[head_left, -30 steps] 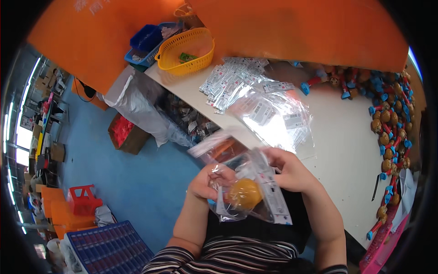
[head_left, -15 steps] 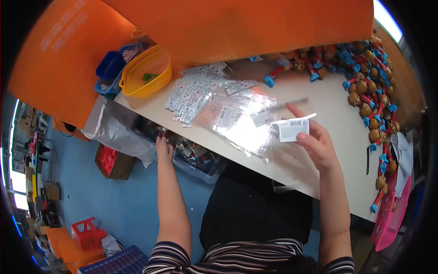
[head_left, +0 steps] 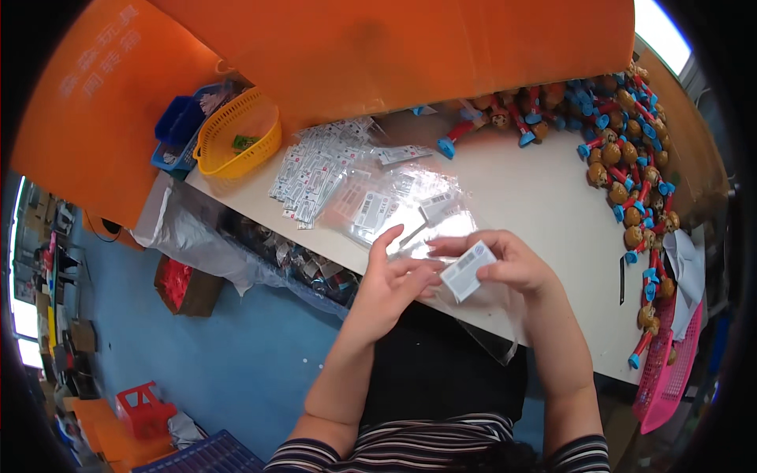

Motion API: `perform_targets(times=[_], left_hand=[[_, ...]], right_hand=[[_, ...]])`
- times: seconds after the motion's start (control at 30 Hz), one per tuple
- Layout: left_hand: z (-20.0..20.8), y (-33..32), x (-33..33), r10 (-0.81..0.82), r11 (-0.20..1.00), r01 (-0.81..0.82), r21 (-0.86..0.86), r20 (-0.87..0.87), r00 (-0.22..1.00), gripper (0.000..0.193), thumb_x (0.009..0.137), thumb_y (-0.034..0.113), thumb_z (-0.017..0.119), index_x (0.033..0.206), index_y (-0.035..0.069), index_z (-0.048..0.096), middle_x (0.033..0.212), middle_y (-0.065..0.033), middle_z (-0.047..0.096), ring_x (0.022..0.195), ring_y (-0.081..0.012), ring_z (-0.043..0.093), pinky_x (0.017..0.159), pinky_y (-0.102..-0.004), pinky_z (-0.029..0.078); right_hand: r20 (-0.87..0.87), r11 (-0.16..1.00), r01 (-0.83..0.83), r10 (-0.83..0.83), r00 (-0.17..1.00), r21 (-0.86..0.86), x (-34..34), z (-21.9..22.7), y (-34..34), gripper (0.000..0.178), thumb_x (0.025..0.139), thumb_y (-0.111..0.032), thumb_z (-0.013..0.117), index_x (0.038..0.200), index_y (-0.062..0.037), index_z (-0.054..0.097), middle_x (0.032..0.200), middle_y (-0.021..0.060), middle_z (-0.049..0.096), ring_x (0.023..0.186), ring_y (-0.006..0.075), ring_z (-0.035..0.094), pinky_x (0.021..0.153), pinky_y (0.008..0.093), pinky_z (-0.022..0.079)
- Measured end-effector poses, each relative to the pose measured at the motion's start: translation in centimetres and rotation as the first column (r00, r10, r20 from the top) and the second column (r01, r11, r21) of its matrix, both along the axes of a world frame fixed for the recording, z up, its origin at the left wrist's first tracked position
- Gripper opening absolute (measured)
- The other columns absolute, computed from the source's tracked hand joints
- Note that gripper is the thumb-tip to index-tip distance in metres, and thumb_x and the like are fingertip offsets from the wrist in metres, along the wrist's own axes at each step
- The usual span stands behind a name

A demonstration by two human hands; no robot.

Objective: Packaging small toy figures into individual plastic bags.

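Orange cardboard walls back a pale worktable (head_left: 520, 197) strewn with flat packets (head_left: 315, 169), a heap of clear bags (head_left: 394, 206) and rows of brown-headed toys (head_left: 631, 189) on red sticks. At the table's near edge both hands meet over one clear plastic bag (head_left: 493, 311) with a white label (head_left: 467, 270).

The slick film could slip from so light a pinch, or two bags could cling together and come up as one.

The left hand (head_left: 394, 276) is half open, fingers raised, thumb against the bag. The right hand (head_left: 509, 264) curls over it, fingertips narrowly pinching the label edge; forearms rise from below.
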State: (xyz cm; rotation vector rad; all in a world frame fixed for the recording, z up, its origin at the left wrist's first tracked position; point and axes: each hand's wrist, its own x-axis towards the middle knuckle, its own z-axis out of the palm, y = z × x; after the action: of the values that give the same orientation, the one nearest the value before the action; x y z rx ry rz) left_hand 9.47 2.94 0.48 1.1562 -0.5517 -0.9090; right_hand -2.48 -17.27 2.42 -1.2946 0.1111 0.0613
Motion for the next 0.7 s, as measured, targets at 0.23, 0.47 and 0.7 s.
perform_targets(times=[0.23, 0.47, 0.7], left_hand=[[0.7, -4.5, 2.4, 0.311, 0.948, -0.3, -0.103, 0.118, 0.943, 0.056, 0.09, -0.006, 0.059, 0.139, -0.002, 0.033, 0.108, -0.0165, 0.062, 0.094, -0.0219, 0.068, 0.075, -0.0266, 0.055], [0.3, -7.6, 5.7, 0.29, 0.945, -0.209, -0.251, 0.357, 0.888, 0.058, 0.088, -0.008, 0.058, 0.142, -0.002, 0.036, 0.145, -0.0198, 0.042, 0.094, -0.0205, 0.068, 0.067, -0.022, 0.05], [-1.5, -7.0, 2.1, 0.224, 0.892, -0.433, -0.131, 0.959, 0.171, 0.056, 0.079, 0.006, 0.07, 0.13, -0.003, 0.05, 0.149, -0.031, 0.031, 0.136, -0.0457, 0.036, 0.11, -0.0481, 0.034]], right_hand=[[-0.282, 0.998, 0.063, -0.051, 0.958, 0.033, -4.4, 1.5, -0.1, 0.048, 0.092, -0.019, 0.067, 0.131, 0.0015, 0.049, 0.115, 0.0157, 0.067, 0.095, 0.0214, 0.069, 0.076, 0.0298, 0.058], [-0.282, 0.892, 0.451, -0.442, 0.851, -0.038, -4.2, -1.0, -0.6, 0.019, 0.094, -0.015, 0.063, 0.102, 0.0019, 0.064, 0.089, 0.0105, 0.071, 0.071, 0.0141, 0.068, 0.06, 0.0248, 0.056], [-0.451, 0.859, 0.476, -0.506, 0.736, -0.187, -3.3, -1.9, -0.2, 0.02, 0.095, -0.016, 0.059, 0.095, 0.0047, 0.061, 0.085, 0.0132, 0.068, 0.066, 0.0157, 0.067, 0.06, 0.025, 0.056]])
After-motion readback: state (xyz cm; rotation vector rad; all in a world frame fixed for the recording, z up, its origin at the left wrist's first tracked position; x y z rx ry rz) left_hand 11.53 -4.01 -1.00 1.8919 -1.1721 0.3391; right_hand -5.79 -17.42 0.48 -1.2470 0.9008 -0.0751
